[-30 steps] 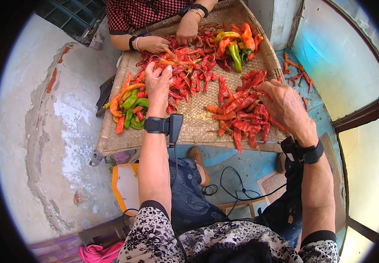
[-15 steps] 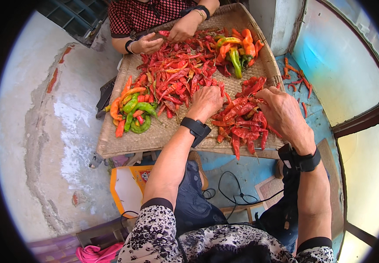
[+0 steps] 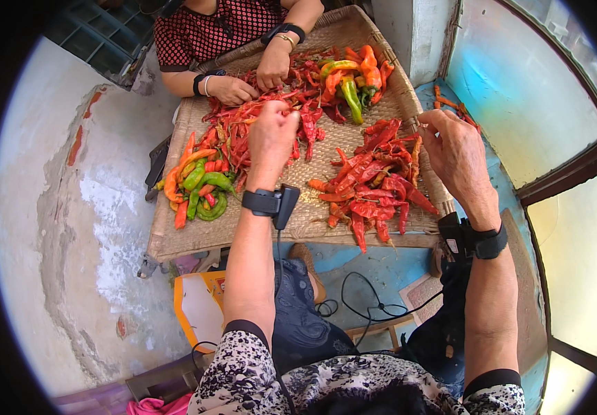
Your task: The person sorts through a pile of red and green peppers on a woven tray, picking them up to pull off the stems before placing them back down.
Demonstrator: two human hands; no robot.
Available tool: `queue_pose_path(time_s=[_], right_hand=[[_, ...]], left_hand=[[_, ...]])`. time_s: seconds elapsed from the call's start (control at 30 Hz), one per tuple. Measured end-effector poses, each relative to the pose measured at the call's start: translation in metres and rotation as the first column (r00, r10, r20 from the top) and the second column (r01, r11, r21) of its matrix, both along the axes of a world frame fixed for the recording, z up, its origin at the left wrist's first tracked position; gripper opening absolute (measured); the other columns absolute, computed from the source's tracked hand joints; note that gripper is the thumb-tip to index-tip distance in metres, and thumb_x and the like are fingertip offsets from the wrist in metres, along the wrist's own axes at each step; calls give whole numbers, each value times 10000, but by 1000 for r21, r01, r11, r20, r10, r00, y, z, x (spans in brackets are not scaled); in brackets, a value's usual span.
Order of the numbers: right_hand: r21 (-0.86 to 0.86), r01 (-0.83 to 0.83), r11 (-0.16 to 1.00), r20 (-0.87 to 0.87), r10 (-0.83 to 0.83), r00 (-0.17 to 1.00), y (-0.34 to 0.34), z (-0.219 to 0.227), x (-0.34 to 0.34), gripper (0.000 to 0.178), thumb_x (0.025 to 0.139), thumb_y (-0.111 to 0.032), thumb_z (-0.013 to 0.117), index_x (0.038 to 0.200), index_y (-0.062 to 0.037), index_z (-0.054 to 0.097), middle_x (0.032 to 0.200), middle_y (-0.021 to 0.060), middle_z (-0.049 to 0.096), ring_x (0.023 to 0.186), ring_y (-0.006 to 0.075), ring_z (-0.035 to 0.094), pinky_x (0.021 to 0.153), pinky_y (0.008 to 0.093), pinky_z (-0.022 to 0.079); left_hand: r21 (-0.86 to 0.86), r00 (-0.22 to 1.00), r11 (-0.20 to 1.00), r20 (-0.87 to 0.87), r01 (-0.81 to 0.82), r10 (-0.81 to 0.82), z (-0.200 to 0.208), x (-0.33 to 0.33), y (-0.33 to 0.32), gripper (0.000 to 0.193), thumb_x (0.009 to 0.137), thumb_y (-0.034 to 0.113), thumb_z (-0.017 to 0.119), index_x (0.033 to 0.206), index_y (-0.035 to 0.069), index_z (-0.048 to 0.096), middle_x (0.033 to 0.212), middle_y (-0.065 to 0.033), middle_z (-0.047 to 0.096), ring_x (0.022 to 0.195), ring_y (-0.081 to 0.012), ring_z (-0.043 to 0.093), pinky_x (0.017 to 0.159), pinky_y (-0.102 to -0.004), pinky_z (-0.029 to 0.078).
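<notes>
My left hand (image 3: 271,142) has its fingers curled together over the large heap of dried red chili peppers (image 3: 231,138); what they hold, if anything, is hidden. My right hand (image 3: 459,151) is over the right rim, thumb and forefinger close together; anything between them is too small to name. Between my hands lies a smaller pile of red chili peppers (image 3: 374,181). Both piles rest on a shallow woven tray (image 3: 174,238). Across it, a co-worker's left hand (image 3: 273,68) and right hand (image 3: 231,90) reach into the far part of the large heap.
Green peppers (image 3: 210,207) and orange ones lie at the tray's left. Bigger orange peppers (image 3: 369,66) sit at its far right. A rough wall (image 3: 105,207) stands left, window panes (image 3: 519,104) right. A black cable (image 3: 374,315) loops below, near an orange-edged box (image 3: 198,304).
My left hand has moved left and away, from beside the smaller pile to the large heap. My right hand has shifted off that pile toward the rim. The co-worker's hands have lowered into the peppers.
</notes>
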State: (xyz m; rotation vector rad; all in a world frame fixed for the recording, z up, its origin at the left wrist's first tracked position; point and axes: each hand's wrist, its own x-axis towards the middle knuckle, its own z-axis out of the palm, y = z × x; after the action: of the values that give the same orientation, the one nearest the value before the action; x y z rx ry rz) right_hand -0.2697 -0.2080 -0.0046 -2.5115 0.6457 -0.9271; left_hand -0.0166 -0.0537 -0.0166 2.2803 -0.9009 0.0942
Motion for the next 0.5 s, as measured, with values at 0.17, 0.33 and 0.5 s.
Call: queue_pose_path(time_s=[0.17, 0.33, 0.5], right_hand=[[-6, 15, 1000, 25, -15, 1000, 1, 1, 1, 129, 874, -119, 594, 975, -45, 624, 870, 157, 628, 839, 353, 633, 712, 430, 509], [-14, 35, 999, 19, -34, 999, 0, 6, -4, 136, 872, -121, 598, 978, -43, 634, 870, 155, 630, 839, 352, 633, 712, 430, 507], [-26, 33, 999, -15, -33, 999, -10, 5, -12, 149, 853, -98, 600, 984, -38, 638, 890, 161, 631, 820, 360, 634, 697, 445, 507]], left_hand=[[98, 853, 847, -49, 522, -520, -30, -49, -53, 351, 909, 161, 542, 1230, 21, 549, 1097, -208, 616, 1013, -311, 617, 901, -378, 490], [46, 783, 788, 92, 614, -615, -65, -54, -75, 453, 881, 143, 550, 1305, 2, 476, 1127, -268, 586, 1067, -402, 572, 961, -422, 448], [139, 805, 793, -119, 593, -581, -44, -58, -76, 343, 821, 145, 629, 1114, -6, 536, 1029, -245, 604, 997, -419, 571, 852, -461, 459]])
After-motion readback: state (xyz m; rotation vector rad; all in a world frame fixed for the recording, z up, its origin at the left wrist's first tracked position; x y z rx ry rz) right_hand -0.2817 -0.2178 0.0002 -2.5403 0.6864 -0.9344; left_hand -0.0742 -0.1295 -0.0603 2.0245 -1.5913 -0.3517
